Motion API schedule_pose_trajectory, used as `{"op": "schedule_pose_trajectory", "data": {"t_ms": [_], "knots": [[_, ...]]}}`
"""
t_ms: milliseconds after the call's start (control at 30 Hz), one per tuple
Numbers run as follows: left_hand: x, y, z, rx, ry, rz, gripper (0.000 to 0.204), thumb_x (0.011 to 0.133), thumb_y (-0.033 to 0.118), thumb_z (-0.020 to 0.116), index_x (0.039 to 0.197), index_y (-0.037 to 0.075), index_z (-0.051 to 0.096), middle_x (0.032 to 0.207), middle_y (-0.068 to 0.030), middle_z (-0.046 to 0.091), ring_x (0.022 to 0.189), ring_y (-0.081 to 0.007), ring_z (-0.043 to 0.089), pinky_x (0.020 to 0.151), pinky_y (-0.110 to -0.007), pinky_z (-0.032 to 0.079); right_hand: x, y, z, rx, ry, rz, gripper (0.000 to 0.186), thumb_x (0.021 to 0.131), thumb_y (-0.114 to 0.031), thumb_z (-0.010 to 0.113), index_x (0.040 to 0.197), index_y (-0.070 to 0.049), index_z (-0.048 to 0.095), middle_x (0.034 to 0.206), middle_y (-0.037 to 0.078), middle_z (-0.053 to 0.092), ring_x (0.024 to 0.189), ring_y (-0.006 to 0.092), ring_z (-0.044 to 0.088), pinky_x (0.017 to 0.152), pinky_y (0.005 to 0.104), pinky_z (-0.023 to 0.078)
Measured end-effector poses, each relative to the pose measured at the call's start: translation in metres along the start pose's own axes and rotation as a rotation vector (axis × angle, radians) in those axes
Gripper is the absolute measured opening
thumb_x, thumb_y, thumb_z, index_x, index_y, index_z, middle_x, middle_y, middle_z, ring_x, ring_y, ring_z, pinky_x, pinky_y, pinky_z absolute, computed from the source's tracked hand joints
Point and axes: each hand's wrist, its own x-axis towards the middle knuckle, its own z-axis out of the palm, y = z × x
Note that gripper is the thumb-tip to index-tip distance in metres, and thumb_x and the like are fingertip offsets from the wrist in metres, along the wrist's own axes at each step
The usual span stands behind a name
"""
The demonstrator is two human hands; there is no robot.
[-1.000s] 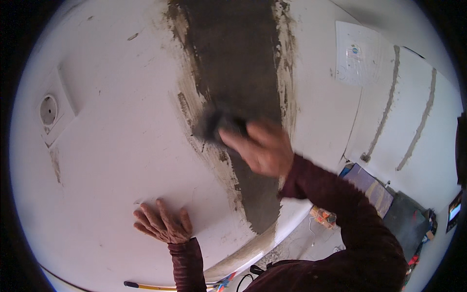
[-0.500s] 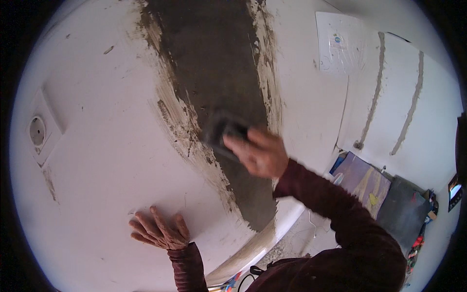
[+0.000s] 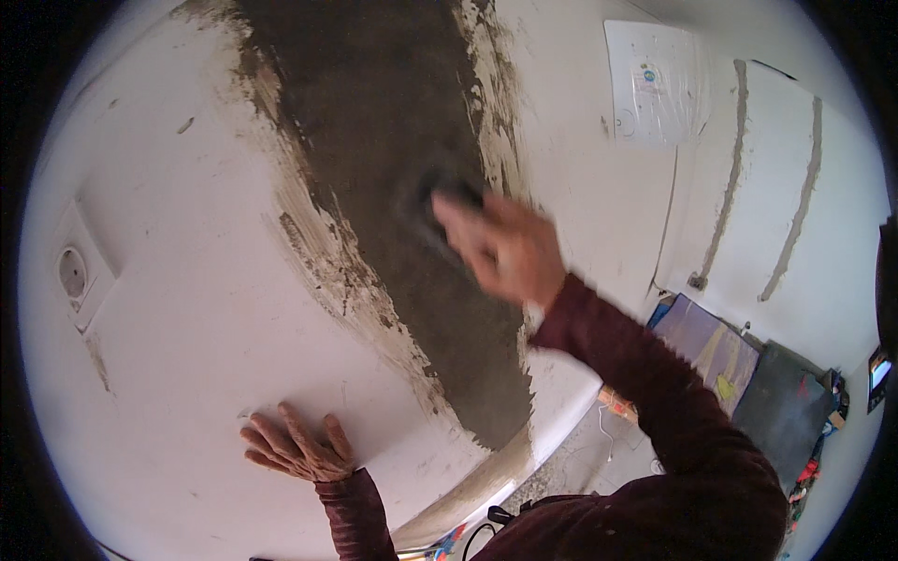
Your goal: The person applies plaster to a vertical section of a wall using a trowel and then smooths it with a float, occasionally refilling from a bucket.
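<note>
My right hand (image 3: 516, 245) is closed round a dark hand float (image 3: 432, 201), which is smeared by motion. The float lies against a broad strip of dark grey mortar (image 3: 374, 103) running down the white wall (image 3: 187, 309). Ragged, pale smears of dried mortar (image 3: 313, 252) edge the strip on both sides. Lower left of the strip, my left hand (image 3: 301, 449) is pressed flat on the wall, its fingers spread and holding nothing.
A wall socket (image 3: 73, 271) sits at the far left. To the right are a plastic-covered white panel (image 3: 653, 82) and two narrow filled channels (image 3: 730, 178) in another wall. Boards (image 3: 706, 346) lean at the lower right, near a white cable (image 3: 606, 435) on the floor.
My right hand has moved the float a little upward along the mortar strip. My left hand stays flat in the same spot on the wall; the view has shifted slightly.
</note>
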Motion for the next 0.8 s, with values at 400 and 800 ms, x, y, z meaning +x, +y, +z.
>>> {"op": "schedule_pose_trajectory", "data": {"t_ms": [400, 800], "knots": [[-0.002, -0.001, 0.002, 0.033, 0.015, 0.011, 0.068, 0.098, 0.058, 0.042, 0.145, 0.01, 0.049, 0.158, -0.0193, 0.031, 0.149, -0.0394, 0.02, 0.12, -0.058, 0.004, 0.019, 0.002, -0.012, -0.055, -0.026, -0.024, 0.044, 0.087, -0.014, 0.065, 0.13, -0.023, 0.062, 0.091, 0.013, 0.061, 0.077, 0.0313, 0.065, 0.064, 0.043, 0.055], [-0.005, -0.001, 0.001, 0.048, -0.014, -0.009, 0.07, 0.096, 0.06, 0.042, 0.147, 0.011, 0.047, 0.159, -0.0192, 0.029, 0.15, -0.0379, 0.018, 0.119, -0.059, 0.006, 0.082, 0.009, -0.024, -0.07, 0.112, -0.04, 0.037, 0.089, -0.018, 0.067, 0.125, -0.014, 0.067, 0.098, 0.013, 0.071, 0.088, 0.0302, 0.069, 0.08, 0.0374, 0.055]]}}
